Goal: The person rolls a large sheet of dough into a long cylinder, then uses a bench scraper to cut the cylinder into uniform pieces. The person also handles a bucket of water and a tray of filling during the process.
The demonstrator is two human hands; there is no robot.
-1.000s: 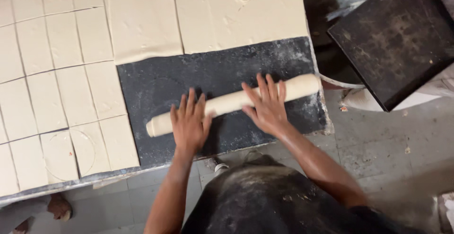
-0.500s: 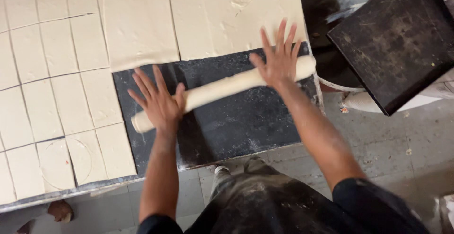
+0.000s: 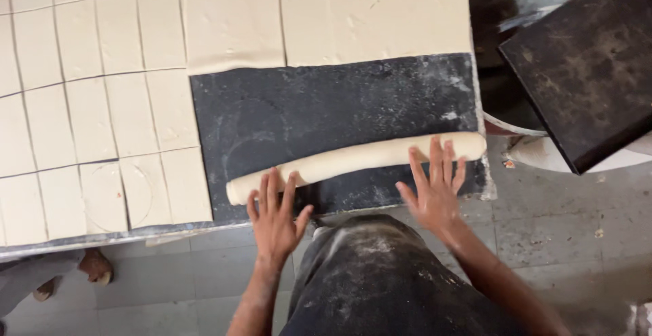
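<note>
both hands flat and spread, left hand (image 3: 275, 215) and right hand (image 3: 435, 193) pressing the dough log (image 3: 353, 163), gripping nothing. it lies near the 6 o'clock edge of the dark tabletop (image 3: 326, 112); one uneven push could probably roll it off.
</note>
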